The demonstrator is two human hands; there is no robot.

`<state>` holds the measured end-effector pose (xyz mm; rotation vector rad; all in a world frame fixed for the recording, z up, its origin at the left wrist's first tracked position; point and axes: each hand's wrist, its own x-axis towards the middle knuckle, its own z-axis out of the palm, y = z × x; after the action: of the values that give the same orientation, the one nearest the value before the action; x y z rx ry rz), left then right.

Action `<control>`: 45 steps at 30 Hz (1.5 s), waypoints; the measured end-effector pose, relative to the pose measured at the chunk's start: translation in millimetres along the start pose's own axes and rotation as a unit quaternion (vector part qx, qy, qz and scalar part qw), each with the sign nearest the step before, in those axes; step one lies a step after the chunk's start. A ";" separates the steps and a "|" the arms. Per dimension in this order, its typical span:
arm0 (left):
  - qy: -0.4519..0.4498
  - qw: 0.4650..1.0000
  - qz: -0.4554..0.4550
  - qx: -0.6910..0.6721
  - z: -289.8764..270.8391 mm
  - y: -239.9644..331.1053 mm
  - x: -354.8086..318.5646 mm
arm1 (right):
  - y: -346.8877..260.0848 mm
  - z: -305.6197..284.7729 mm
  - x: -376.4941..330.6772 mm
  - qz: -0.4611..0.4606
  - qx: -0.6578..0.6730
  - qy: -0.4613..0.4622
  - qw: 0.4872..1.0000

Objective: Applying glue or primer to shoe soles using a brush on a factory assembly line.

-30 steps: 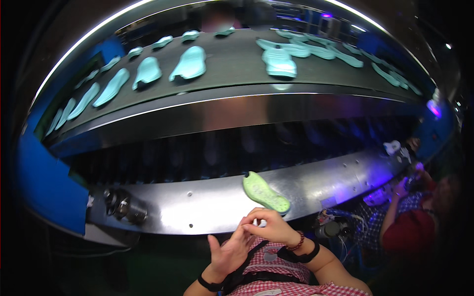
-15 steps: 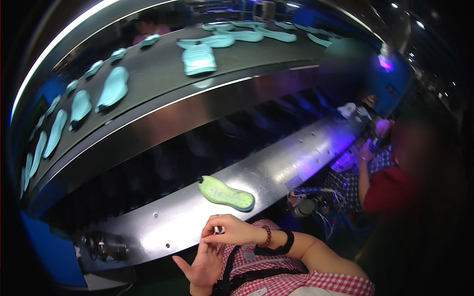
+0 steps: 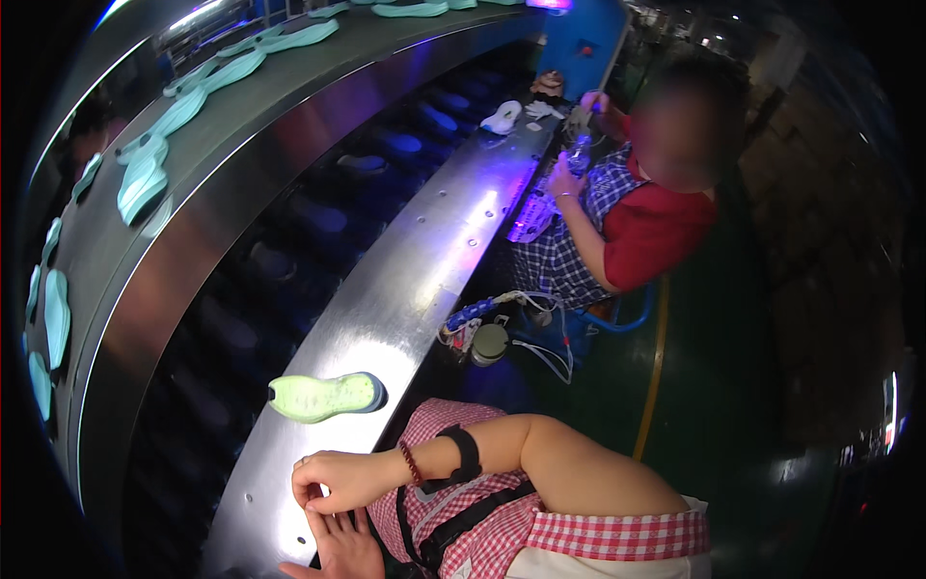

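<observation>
A pale green shoe sole [image 3: 326,398] lies flat on the tabletop [image 3: 386,289], at 8 o'clock from the middle of the view; it is long and rounded, nipped at the waist, with a lightly speckled face and dark edging at its 3 o'clock and 9 o'clock ends. The tabletop is a long strip of brushed, shiny metal dotted with small round holes. At 7 o'clock, near the sole but apart from it, the right hand [image 3: 347,480] shows its back, its grip curled and meeting the left fingertips; a white bit [image 3: 323,490] shows there, though I cannot tell whether it is pinched. Below, the left hand [image 3: 349,550] is turned palm up, its grip spread, thumb well out. A round-beaded bracelet [image 3: 412,463] and a black band [image 3: 464,454] circle the right forearm. At 10 o'clock, smooth, curved mint soles [image 3: 145,183] rest along a dark, matt belt [image 3: 251,96]. At 2 o'clock is a person [image 3: 666,232] in red sleeves and blue checked cloth
</observation>
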<state>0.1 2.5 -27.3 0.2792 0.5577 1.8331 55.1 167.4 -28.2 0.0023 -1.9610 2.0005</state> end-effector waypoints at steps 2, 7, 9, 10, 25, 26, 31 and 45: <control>-0.003 0.998 0.016 0.056 12.9 -1.2 5.8 | -7.9 2.3 -3.1 0.006 0.002 0.012 1.000; -0.043 0.999 -0.020 -0.002 31.5 -2.8 19.6 | -29.7 -12.2 -20.6 0.024 -0.065 0.086 0.994; -0.018 0.997 -0.001 -0.079 32.9 -1.3 17.0 | -41.7 -12.0 -24.0 0.009 -0.122 0.114 0.986; -0.023 0.995 -0.001 -0.092 34.1 0.3 17.7 | -45.1 -11.2 -23.9 0.009 -0.137 0.118 0.983; -0.016 0.984 0.059 0.169 28.8 2.2 14.0 | -42.4 12.3 -14.4 -0.127 -0.354 0.114 0.920; -0.010 0.978 0.066 0.200 27.7 0.7 14.1 | -41.2 12.3 -15.1 -0.125 -0.354 0.114 0.920; 0.022 0.951 0.074 0.300 27.5 -3.8 14.7 | -38.2 14.1 -17.2 -0.141 -0.390 0.124 0.901; 0.082 0.875 0.066 0.472 28.9 -9.8 12.5 | -34.9 15.1 -20.9 -0.131 -0.407 0.113 0.897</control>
<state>17.3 23.4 -8.5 0.8293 1.5768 1.5860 79.7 147.4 1.5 -0.1509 -2.3268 0.8615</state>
